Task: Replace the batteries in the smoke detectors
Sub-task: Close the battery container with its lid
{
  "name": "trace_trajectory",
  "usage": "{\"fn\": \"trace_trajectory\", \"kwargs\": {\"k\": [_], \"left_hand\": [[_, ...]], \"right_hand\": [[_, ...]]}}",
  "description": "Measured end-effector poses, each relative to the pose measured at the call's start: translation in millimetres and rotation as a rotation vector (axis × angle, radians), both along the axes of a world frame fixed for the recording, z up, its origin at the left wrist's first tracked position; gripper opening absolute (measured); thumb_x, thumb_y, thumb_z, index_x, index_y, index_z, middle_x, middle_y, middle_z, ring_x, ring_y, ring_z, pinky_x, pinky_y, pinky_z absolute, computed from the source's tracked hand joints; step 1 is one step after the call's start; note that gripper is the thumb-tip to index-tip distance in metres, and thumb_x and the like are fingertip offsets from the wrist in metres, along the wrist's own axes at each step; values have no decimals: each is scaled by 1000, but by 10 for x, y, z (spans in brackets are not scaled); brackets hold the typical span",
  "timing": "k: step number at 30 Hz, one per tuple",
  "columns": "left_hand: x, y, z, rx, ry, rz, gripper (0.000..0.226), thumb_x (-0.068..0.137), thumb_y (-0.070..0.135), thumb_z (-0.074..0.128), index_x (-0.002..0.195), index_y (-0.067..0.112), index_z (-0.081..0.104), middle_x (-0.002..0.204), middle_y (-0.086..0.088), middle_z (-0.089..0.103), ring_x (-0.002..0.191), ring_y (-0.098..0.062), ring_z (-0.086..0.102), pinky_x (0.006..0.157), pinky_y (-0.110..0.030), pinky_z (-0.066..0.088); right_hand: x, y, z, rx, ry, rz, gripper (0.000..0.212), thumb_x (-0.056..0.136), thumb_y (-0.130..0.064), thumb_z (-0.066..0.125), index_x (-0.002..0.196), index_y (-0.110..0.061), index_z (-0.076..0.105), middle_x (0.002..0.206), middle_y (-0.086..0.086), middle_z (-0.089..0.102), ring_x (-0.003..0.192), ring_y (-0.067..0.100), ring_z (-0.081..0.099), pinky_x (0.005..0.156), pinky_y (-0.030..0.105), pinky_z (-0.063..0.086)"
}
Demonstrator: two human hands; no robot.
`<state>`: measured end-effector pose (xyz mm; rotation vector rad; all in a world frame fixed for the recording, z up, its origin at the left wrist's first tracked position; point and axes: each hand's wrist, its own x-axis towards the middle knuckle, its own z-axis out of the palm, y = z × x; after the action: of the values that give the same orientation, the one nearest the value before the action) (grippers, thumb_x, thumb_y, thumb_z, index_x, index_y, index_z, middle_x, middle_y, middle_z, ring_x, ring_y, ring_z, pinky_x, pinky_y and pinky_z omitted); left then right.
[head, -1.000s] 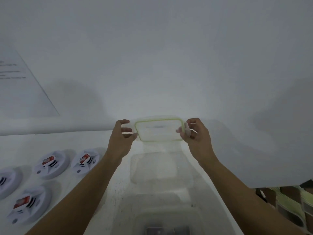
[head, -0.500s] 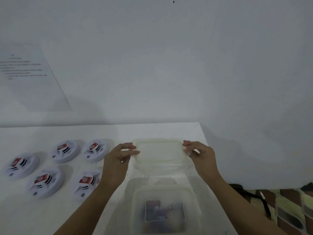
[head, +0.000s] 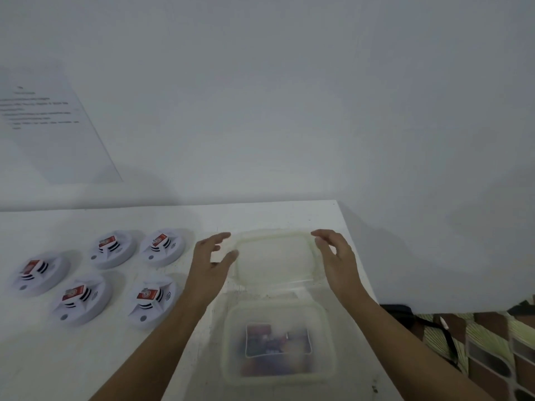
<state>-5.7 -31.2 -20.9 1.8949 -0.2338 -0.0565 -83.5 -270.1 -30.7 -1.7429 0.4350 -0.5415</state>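
Observation:
Several white round smoke detectors (head: 150,299), each with a red battery lying on top, sit in two rows on the left of the white table (head: 86,357). A clear plastic container (head: 278,342) near me holds dark batteries. Its clear lid (head: 275,259) lies flat on the table just beyond it. My left hand (head: 211,261) hovers at the lid's left edge with relaxed fingers, holding nothing. At the lid's right edge, my right hand (head: 335,259) is equally loose and apart from the lid.
A printed sheet (head: 49,125) hangs on the white wall at the left. The table's right edge runs close past the container; beyond it lie a black strap (head: 428,322) and a patterned floor (head: 492,342).
Both hands lowered the lid from in front of the wall onto the table behind the container, then let go of it. The view tilted down, showing more detectors.

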Motion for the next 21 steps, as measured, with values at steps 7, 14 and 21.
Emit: {"fn": "trace_trajectory", "kwargs": {"k": [7,14,21], "left_hand": [[49,-262,-80,-45,271,-206,62,98,47,56,152,41,27,158,17,28,145,-12,28,109,-30,28],[55,-315,-217,-180,221,-213,44,101,37,55,139,47,36,146,16,39,135,-11,42,103,-23,41],[108,-343,-220,-193,244,-229,34,102,24,56,133,36,47,133,17,51,113,13,53,90,-9,46]], "right_hand": [[140,119,-5,155,242,233,47,104,-32,54,148,-35,39,144,-17,39,135,7,36,109,31,33],[163,43,-129,372,199,332,37,103,-29,56,132,-53,51,148,-9,48,134,23,50,114,50,42],[186,56,-130,527,143,341,40,104,-15,53,138,-37,50,131,-9,60,112,17,66,78,25,57]]}}
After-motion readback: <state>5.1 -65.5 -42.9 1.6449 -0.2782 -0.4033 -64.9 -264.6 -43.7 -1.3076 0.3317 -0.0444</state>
